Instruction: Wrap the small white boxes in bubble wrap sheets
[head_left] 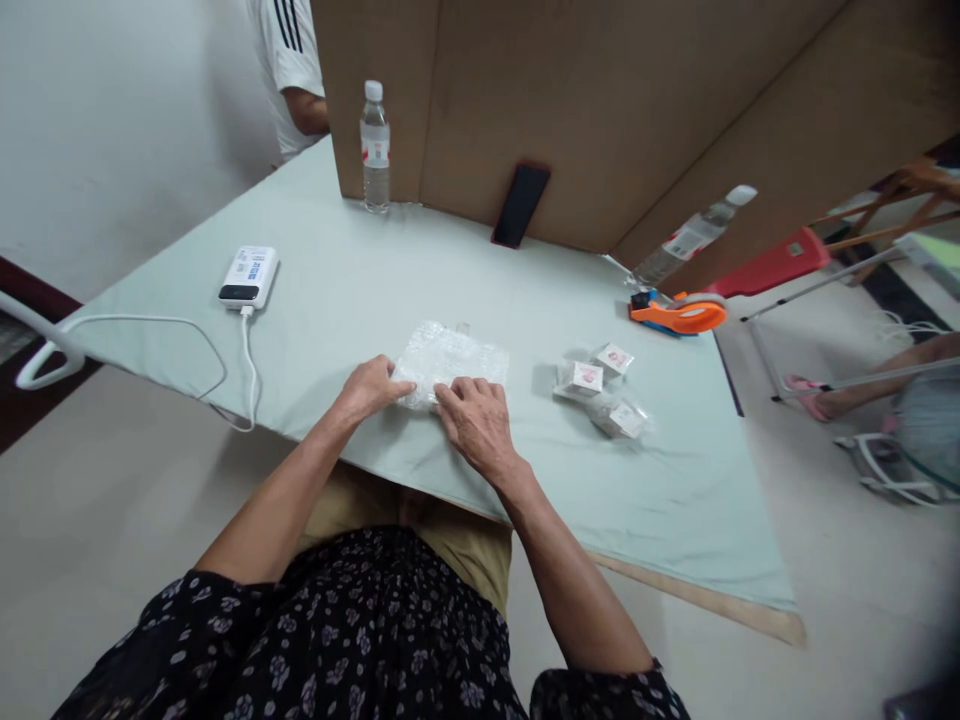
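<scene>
A piece of clear bubble wrap (450,350) lies on the cloth-covered table right in front of me. Its left edge is held by my left hand (366,390), with the thumb laid over the wrap and the other fingers at the edge. My right hand (476,418) grips the near right part, its fingers bent and pressed on top. Whether anything is inside the wrap, I cannot tell. To the right sit a few small white boxes (583,378) in clear wrapping, one of them a wrapped bundle (621,415) closer to me.
An orange tape dispenser (679,313) is at the right edge. Water bottles (376,150) and a dark phone (521,205) stand against a cardboard panel (555,100). On the left lies a white power bank (250,277) with a cable (247,370). People are behind the panel and at right.
</scene>
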